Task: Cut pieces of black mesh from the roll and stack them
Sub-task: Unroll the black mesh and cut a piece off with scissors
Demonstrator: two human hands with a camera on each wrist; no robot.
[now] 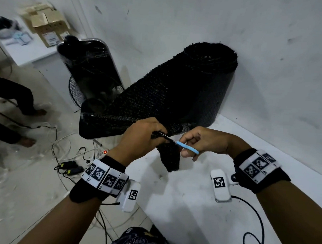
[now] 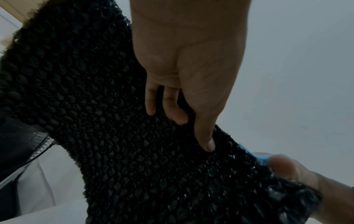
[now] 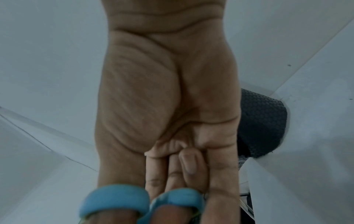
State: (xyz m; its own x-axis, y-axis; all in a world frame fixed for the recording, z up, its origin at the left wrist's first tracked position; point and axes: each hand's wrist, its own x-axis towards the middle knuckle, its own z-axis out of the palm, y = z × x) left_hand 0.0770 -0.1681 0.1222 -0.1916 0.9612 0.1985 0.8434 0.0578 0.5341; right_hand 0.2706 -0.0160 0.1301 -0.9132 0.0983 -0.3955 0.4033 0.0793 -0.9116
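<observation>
A big roll of black mesh (image 1: 200, 81) leans against the white wall, its loose sheet (image 1: 138, 109) drawn out toward me. My left hand (image 1: 143, 137) grips the sheet's near edge, thumb and fingers pinching the mesh (image 2: 134, 144) from both sides. A narrow strip of mesh (image 1: 170, 155) hangs below that grip. My right hand (image 1: 201, 142) holds blue-handled scissors (image 1: 187, 148), their blades in the mesh next to my left fingers. In the right wrist view the thumb and a finger pass through the blue scissor loops (image 3: 114, 200), and the roll's base (image 3: 262, 124) shows behind the palm.
The white table (image 1: 208, 207) lies under my hands, running to the wall. A standing fan (image 1: 92, 69) wrapped in plastic stands left of the roll. Cables, chargers and a power strip (image 1: 101, 153) lie on the floor. Cardboard boxes (image 1: 46, 24) and another person's legs (image 1: 15, 95) are at far left.
</observation>
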